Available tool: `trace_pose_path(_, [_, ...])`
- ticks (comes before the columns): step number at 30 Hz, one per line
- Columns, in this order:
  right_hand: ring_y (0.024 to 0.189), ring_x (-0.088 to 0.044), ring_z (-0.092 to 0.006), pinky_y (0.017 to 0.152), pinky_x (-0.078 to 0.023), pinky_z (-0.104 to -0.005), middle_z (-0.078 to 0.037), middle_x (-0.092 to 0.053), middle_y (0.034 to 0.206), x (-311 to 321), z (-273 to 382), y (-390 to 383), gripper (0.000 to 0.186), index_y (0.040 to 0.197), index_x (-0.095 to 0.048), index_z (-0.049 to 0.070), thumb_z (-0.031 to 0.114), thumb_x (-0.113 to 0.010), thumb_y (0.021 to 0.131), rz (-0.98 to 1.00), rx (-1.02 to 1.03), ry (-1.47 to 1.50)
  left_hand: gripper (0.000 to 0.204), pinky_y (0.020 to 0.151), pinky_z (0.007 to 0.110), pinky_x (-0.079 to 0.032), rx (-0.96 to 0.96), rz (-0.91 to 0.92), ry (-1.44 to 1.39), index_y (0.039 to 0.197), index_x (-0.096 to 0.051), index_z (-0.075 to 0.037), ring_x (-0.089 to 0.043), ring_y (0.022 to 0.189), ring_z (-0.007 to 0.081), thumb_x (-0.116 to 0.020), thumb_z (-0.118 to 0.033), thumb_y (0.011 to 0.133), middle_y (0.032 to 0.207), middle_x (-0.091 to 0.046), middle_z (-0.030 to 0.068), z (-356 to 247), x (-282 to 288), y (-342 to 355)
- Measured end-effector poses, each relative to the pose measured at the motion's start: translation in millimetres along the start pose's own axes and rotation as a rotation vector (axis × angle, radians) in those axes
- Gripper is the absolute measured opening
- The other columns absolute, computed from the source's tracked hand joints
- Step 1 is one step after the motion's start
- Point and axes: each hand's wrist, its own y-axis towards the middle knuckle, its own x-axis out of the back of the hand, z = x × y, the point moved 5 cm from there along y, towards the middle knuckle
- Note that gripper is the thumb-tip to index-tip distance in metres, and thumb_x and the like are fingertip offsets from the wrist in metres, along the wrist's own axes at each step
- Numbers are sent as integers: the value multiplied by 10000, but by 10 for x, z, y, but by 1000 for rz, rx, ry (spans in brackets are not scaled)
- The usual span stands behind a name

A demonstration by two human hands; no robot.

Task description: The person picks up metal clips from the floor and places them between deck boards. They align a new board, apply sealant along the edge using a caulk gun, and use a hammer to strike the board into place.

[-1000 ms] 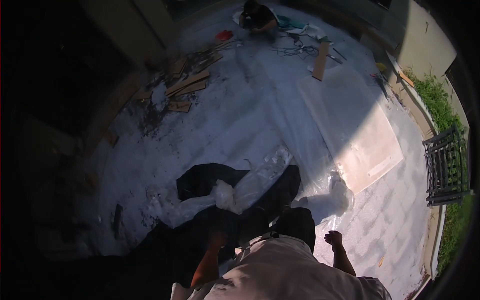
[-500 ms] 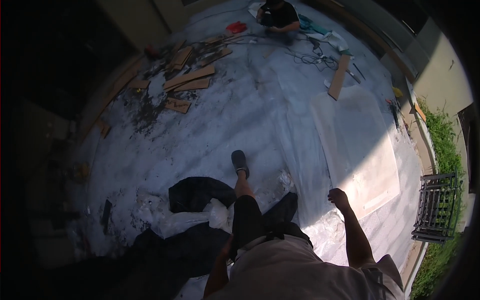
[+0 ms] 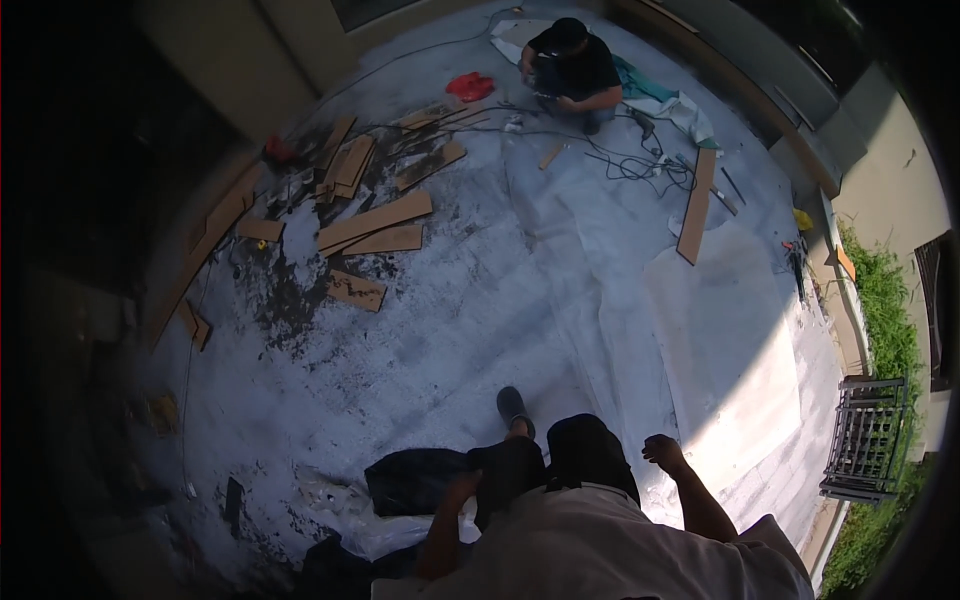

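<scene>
I see right hand half-curled at four o'clock, but can't tell what left hand at six or red bag at twelve holds.

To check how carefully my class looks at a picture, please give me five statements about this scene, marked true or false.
1. The black sheeting lies nearer the left hand than the right hand. True.
2. The red plastic bag lies right of the co-worker. False: the red plastic bag lies left.
3. The co-worker wears a black cap. True.
4. The right hand touches the dark slatted frame. False: they are apart.
5. Green plants grow along the right side. True.
</scene>
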Motion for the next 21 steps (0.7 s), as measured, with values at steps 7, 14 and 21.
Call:
trace_pose_path(7, [780, -731, -240, 668, -575, -361, -130, -745, 907, -142, 880, 876, 238, 1097, -646, 28, 243, -623, 998, 2, -171, -39, 127, 508, 277, -458, 67, -269, -971, 1035, -643, -85, -605, 629, 154, -655, -209, 1012, 809, -660, 55, -881, 1575, 1003])
trace_pose_path(14, [659, -691, -239, 564, -553, -360, -139, -733, 821, 54, 2020, 2693, 194, 898, -670, 18, 191, -607, 960, 103, -327, -239, 214, 581, 281, -492, 191, -471, -966, 1079, -664, -60, -648, 707, 163, -615, -259, 1019, 892, -696, 69, -1802, 2336, 1284])
trace_pose_path(21, [718, -674, -191, 669, -554, -336, -111, -715, 850, -343, 5040, 4409, 284, 1013, -662, -37, 230, -566, 999, 48, 120, -211, 348, 749, 345, -554, 295, -389, -807, 1241, -652, -42, -709, 875, 207, -602, -305, 1018, 1055, -743, 91, -3029, 2443, 1755])
